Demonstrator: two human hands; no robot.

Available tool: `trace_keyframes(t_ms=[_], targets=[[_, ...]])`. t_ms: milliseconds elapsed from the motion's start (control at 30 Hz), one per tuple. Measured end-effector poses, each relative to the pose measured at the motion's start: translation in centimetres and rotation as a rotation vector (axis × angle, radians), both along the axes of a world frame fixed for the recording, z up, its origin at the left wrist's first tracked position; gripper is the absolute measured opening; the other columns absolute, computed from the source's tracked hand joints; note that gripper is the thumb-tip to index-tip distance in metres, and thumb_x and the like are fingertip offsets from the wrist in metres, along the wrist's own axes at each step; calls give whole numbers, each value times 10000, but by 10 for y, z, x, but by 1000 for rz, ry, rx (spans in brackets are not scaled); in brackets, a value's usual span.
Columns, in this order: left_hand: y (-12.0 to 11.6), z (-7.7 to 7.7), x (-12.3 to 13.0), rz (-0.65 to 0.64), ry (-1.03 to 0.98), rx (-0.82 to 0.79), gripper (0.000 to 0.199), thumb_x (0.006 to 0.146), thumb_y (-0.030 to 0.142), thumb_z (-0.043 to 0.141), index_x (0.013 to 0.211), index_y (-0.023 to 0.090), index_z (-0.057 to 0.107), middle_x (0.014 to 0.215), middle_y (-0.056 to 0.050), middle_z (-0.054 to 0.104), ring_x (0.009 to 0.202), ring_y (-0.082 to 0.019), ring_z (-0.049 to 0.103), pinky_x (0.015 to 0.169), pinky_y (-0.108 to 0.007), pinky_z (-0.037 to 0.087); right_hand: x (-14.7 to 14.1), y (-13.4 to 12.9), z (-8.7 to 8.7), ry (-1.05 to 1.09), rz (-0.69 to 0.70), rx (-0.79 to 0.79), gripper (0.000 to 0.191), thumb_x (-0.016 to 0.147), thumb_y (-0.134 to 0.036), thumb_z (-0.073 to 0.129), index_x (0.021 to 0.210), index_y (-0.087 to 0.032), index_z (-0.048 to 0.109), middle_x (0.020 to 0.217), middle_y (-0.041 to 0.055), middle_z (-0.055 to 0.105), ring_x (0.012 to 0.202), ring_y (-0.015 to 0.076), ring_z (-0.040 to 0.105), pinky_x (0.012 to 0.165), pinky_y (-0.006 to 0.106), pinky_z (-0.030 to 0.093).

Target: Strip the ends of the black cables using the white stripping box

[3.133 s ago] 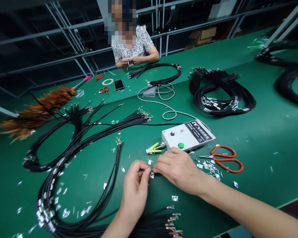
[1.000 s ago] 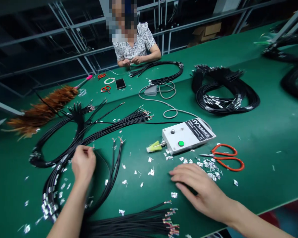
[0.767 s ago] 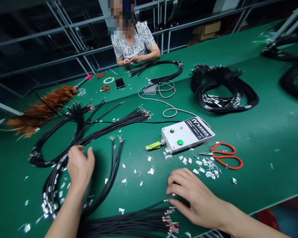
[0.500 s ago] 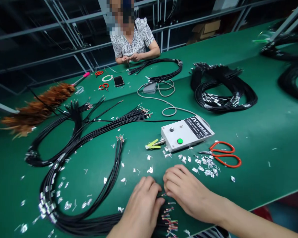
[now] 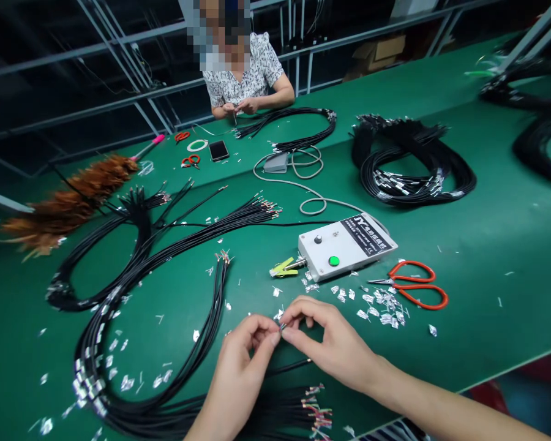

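My left hand (image 5: 245,361) and my right hand (image 5: 333,343) meet fingertip to fingertip over the green table, both pinching the small end of a cable (image 5: 282,327). Below them a thick bundle of black cables (image 5: 183,416) ends in stripped, coloured wire tips (image 5: 318,413). One black cable end lies apart beneath my right hand. Beyond my hands sits a white control box (image 5: 346,248) with a green button and a yellow clip (image 5: 283,268) at its left side. Red-handled scissors (image 5: 417,285) lie to its right.
Foil scraps (image 5: 388,306) are scattered on the table (image 5: 496,245). Cable coils (image 5: 413,165) lie at the back right. A brown feather duster (image 5: 73,196) is at the left. Across the table a person (image 5: 245,79) works near a phone (image 5: 219,150) and more scissors.
Both my hands have lifted from the wire tips and come together in a pinch on a cable end. More of the bundle's tips now show.
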State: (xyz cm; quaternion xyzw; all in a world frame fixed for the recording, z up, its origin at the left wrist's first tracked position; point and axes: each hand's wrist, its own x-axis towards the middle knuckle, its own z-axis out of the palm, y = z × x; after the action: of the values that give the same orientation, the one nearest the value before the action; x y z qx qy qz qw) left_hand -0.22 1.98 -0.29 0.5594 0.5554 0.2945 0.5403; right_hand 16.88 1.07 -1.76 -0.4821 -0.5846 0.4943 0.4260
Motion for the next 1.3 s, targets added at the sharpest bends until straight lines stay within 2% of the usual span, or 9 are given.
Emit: trace_keyframes(t_ms=[233, 433, 533, 600, 767, 900, 1067, 1200, 1300], targets=[[-2, 1, 1, 65, -111, -62, 279, 746, 460, 698, 727, 186, 650, 679, -31, 631, 665, -177, 591, 632, -267, 508, -10, 5, -7, 136, -14, -208, 167, 827, -342, 646, 781, -186, 679, 708, 9, 686, 656, 141, 593, 593, 262, 429], [-9, -7, 2, 150, -89, 15, 358, 792, 467, 668, 1026, 197, 683, 869, -74, 684, 845, -220, 652, 761, -307, 542, -17, 3, -10, 337, -34, -352, 277, 755, -444, 728, 733, -183, 638, 638, -24, 614, 594, 120, 544, 606, 260, 438], [-9, -5, 3, 110, -91, 57, 291, 822, 452, 639, 946, 197, 703, 985, -98, 697, 984, -251, 651, 884, -340, 523, -19, 3, -11, 388, -20, -419, 353, 720, -506, 757, 724, -183, 616, 592, -47, 558, 557, 107, 508, 597, 255, 426], [-9, -4, 4, 101, -123, 64, 266, 825, 448, 641, 887, 194, 693, 920, -84, 694, 900, -232, 662, 822, -324, 543, -19, 3, -11, 402, -3, -425, 384, 714, -538, 756, 742, -186, 604, 576, -55, 537, 555, 109, 505, 598, 256, 422], [-11, -11, 6, 115, -246, -92, 321, 827, 499, 644, 897, 187, 625, 482, 45, 526, 403, -100, 448, 384, -187, 357, -17, 2, -10, 289, 20, -319, 304, 799, -477, 665, 753, -188, 583, 601, -41, 529, 584, 124, 507, 595, 260, 414], [-14, -18, 8, 166, -181, -88, 339, 848, 517, 603, 883, 180, 602, 421, 48, 521, 351, -101, 440, 366, -190, 347, -11, 1, -7, 16, -10, -79, 186, 873, -318, 552, 744, -189, 587, 717, 1, 584, 671, 143, 547, 620, 268, 414], [-16, -14, 6, 96, 65, 239, 200, 892, 353, 564, 820, 182, 638, 637, 9, 565, 470, -101, 503, 448, -208, 409, -3, 4, -3, -261, 28, 201, 158, 921, -222, 505, 788, -193, 586, 752, -8, 607, 686, 137, 566, 688, 295, 388], [-11, -11, 6, 104, 36, 252, 186, 896, 310, 553, 770, 184, 604, 644, 17, 534, 500, -97, 457, 446, -198, 365, 6, 1, -2, -299, 42, 182, 131, 939, -227, 539, 837, -199, 615, 782, -8, 634, 712, 142, 594, 698, 293, 396], [-5, -9, 8, 125, -24, 225, 189, 878, 321, 572, 754, 179, 589, 611, 34, 493, 497, -95, 436, 442, -195, 350, 14, -8, -2, -364, 206, 155, 101, 910, -196, 609, 820, -212, 653, 782, -21, 663, 716, 139, 615, 708, 292, 401]])
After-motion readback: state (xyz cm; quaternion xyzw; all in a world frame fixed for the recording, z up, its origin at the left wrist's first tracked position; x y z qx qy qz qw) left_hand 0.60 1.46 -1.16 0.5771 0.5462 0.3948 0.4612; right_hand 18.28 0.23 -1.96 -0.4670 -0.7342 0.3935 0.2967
